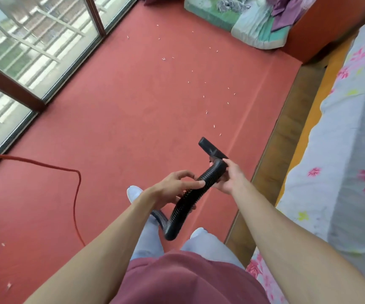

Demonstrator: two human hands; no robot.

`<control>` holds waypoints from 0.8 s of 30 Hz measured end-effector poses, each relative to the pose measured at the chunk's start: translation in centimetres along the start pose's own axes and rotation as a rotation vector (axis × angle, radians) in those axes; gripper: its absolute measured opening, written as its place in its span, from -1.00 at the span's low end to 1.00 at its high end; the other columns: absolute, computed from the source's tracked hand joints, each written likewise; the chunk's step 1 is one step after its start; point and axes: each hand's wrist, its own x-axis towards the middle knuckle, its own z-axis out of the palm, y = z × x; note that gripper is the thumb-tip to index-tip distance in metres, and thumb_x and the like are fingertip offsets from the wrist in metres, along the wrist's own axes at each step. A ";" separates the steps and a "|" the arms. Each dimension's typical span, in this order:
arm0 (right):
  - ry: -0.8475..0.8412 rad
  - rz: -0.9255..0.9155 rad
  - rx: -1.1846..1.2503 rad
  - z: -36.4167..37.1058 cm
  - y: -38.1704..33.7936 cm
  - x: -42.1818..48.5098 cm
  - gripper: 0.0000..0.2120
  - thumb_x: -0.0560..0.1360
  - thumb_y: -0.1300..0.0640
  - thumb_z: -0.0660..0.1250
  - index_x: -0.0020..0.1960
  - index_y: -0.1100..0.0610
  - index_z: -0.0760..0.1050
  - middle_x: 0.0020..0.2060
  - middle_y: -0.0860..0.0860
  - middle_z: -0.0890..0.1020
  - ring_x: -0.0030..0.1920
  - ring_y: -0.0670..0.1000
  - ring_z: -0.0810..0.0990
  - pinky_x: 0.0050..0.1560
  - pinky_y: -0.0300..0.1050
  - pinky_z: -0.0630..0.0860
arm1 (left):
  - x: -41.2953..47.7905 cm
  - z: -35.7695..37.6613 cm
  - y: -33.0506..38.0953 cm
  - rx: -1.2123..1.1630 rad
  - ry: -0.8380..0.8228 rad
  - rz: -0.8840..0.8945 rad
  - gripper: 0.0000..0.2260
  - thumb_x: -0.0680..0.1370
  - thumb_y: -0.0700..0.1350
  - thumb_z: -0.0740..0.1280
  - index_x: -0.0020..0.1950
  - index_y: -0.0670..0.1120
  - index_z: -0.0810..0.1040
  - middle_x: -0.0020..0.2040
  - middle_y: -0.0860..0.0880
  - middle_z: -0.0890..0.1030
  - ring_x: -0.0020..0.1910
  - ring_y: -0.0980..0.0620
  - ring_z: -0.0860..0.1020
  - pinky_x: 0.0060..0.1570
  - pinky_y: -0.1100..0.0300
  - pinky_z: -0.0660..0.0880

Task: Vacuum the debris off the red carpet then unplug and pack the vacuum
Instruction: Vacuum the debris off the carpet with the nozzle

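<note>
- Hose (180,213): a black ribbed tube rising from between the person's legs to both hands. Its slack loop hangs below the left hand, probably gathered for free reach. The vacuum's body is out of view.
- Left hand (177,183): fingers curled round the hose mid-length to support it, forearm extended forward.
- Right hand (229,176): just right of the left hand, gripping the hose end at the nozzle's neck to steer.
- Nozzle (212,148): a flat head just ahead of the right hand. Whether it touches the carpet cannot be told.
- Red cord (76,194): well left of the left hand, trailing over the red carpet (122,119).
- Debris (205,96): pale flecks ahead of the nozzle. Vacuuming seems scarcely begun.
</note>
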 end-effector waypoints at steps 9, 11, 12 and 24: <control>-0.011 0.000 -0.134 -8.8 -3.9 -4.9 -0.85 0.50 0.07 0.27 -0.01 0.12 0.52 -0.09 0.03 0.56 -0.25 -0.02 0.44 -0.16 -0.20 0.38 | -0.7 11.2 -0.8 0.118 0.102 0.143 -0.68 0.47 -0.04 0.55 0.12 -0.12 0.56 -0.15 -0.21 0.68 -0.26 -0.20 0.66 -0.11 -0.09 0.65; -0.027 -0.009 -0.115 -9.8 -5.8 -6.7 -0.88 0.51 0.09 0.26 -0.11 0.15 0.48 -0.21 0.04 0.51 -0.34 -0.03 0.36 -0.28 -0.20 0.28 | -0.9 12.9 0.6 0.142 0.123 0.182 -0.73 0.46 -0.03 0.55 0.09 -0.08 0.60 -0.18 -0.18 0.69 -0.26 -0.18 0.66 -0.07 -0.12 0.64; -0.035 -0.015 -0.094 -10.1 -6.8 -7.7 -0.85 0.52 0.10 0.26 -0.17 0.16 0.46 -0.30 0.03 0.47 -0.39 -0.03 0.32 -0.31 -0.21 0.27 | -1.1 13.6 1.6 0.156 0.141 0.206 -0.75 0.47 -0.03 0.55 0.08 -0.06 0.62 -0.20 -0.16 0.69 -0.27 -0.16 0.65 -0.06 -0.11 0.64; -0.061 -0.184 0.042 -4.3 -17.3 -13.2 -0.82 0.57 0.08 0.27 -0.15 0.15 0.43 -0.32 0.06 0.50 -0.38 0.01 0.42 -0.38 -0.16 0.26 | -1.7 12.5 15.7 0.225 0.218 0.358 -0.78 0.53 0.03 0.47 0.01 -0.12 0.73 -0.28 -0.17 0.61 -0.38 -0.10 0.57 -0.33 0.08 0.60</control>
